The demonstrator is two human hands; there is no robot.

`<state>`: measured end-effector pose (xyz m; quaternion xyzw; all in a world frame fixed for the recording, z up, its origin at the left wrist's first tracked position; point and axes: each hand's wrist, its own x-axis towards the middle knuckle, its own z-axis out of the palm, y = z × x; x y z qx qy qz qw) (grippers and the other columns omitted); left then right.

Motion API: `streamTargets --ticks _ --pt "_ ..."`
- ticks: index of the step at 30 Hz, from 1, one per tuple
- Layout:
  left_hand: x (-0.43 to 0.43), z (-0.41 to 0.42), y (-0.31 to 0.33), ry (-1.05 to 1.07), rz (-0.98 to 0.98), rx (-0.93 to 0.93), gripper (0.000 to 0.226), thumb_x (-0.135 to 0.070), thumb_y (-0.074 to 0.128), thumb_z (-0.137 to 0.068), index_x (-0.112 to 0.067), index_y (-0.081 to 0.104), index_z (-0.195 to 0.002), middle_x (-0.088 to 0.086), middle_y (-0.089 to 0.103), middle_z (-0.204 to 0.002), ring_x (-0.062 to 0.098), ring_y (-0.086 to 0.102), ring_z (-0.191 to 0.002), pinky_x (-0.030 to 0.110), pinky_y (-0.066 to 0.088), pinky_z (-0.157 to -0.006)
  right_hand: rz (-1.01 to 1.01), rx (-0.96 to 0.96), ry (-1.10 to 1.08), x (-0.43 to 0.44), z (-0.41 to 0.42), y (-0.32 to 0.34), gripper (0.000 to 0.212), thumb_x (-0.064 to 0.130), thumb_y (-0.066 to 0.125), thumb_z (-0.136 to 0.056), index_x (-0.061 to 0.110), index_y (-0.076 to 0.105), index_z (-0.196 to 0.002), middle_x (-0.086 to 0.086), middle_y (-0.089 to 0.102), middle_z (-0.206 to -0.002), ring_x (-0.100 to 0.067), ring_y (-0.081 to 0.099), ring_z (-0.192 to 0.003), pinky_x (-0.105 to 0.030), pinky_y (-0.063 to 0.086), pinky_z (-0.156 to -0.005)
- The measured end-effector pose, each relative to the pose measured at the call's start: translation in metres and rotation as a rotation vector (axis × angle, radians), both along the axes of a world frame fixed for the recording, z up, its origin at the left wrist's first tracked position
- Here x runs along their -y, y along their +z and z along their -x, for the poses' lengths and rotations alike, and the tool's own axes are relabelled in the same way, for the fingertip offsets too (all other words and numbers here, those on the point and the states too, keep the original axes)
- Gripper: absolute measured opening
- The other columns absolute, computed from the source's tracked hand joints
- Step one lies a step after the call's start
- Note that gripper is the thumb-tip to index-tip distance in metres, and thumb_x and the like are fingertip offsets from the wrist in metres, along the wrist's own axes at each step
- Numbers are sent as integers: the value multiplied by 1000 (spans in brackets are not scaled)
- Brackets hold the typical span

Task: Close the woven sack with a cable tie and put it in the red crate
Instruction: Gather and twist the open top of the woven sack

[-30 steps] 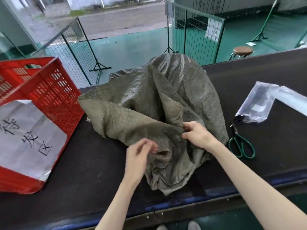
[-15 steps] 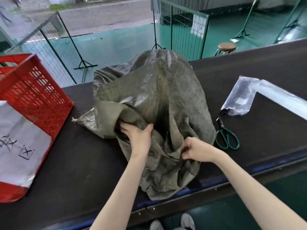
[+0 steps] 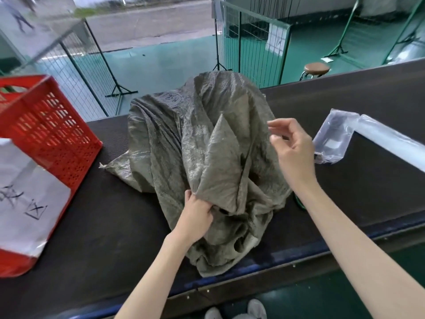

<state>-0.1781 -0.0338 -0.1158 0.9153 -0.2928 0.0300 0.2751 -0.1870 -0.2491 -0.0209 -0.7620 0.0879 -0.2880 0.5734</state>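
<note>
A grey-green woven sack lies bulging and crumpled in the middle of the black table. Its loose mouth end points toward me, near the front edge. My left hand grips a bunched fold of the sack's cloth low on its near side. Beside the sack's upper right edge my right hand is raised, fingers spread, with nothing in it. The red crate stands at the left of the table, with a white paper sign on its near wall. No cable tie shows.
A clear plastic bag and a clear plastic roll lie at the right. A sliver of green scissors handle peeks out by my right forearm. Wire fences and a brown stool stand beyond the table.
My right hand has let go of the sack's lower fold and risen to its upper right edge. My left hand has moved down and right and now bunches cloth near the mouth.
</note>
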Motion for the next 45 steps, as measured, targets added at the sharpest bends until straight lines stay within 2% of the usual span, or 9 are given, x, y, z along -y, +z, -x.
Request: streamTargets --ticks 5,12,16,18,22,25,30,39,45 --pt "-4 7 6 -191 -386 349 38 -11 38 -54 -27 69 -70 -2 66 -86 28 59 -94 37 23 -86 193 -66 218 -24 -13 5 22 11 60 -87 17 63 -108 3 66 -110 -7 61 -101 -19 46 -93" --pt "-14 12 13 -293 -465 237 33 -27 41 -68 -30 72 -79 -10 64 -99 18 45 -111 44 21 -101 468 -440 427 -47 -34 -12 78 33 74 -78 18 32 -142 -11 53 -132 -25 53 -118 -29 38 -100" --pt "-27 12 11 -220 -109 -172 44 -42 35 -79 -28 75 -92 -20 62 -115 -1 38 -120 33 12 -108 614 -754 450 -39 -39 -32 89 23 70 -77 24 16 -148 -19 59 -121 -34 57 -111 -39 46 -96" --pt "-34 9 10 -86 213 -343 40 -42 42 -85 -22 77 -85 -15 69 -105 -1 54 -111 30 28 -104 716 -842 453 -36 -36 -37 81 16 62 -79 24 20 -147 -18 58 -120 -36 58 -109 -42 49 -93" --pt "-46 -8 -1 555 518 -159 23 -26 57 -85 -17 67 -104 3 58 -115 17 51 -115 31 37 -100 909 -946 482 -36 -24 -49 38 15 52 -87 12 47 -124 -16 56 -121 -37 57 -110 -41 49 -86" --pt "-54 -31 -7 836 654 -519 65 -47 66 -82 -14 45 -134 4 38 -137 21 39 -127 35 30 -108 939 -992 507 -39 -18 -48 23 20 52 -89 10 52 -110 -14 57 -117 -36 58 -108 -37 44 -78" --pt "-51 -66 -4 807 974 -1051 117 -77 77 -38 -17 47 -134 4 65 -124 21 66 -106 39 53 -90 1020 -826 365 -55 -14 -17 23 28 48 -92 9 49 -106 -13 56 -115 -37 56 -109 -37 36 -75" --pt "-1 -81 55 565 1478 -1296 41 -41 57 -90 -1 66 -92 18 74 -77 28 73 -64 44 51 -74 789 -625 325 -50 -62 20 72 30 63 -84 12 27 -144 -14 36 -142 -33 30 -132 -44 32 -109" --pt "19 -82 66 382 1604 -1437 52 -45 56 -90 -3 62 -120 24 66 -119 35 59 -117 53 40 -104 480 -729 445 -45 -109 35 96 58 64 -78 13 19 -149 -13 35 -151 -26 36 -137 -38 32 -110"
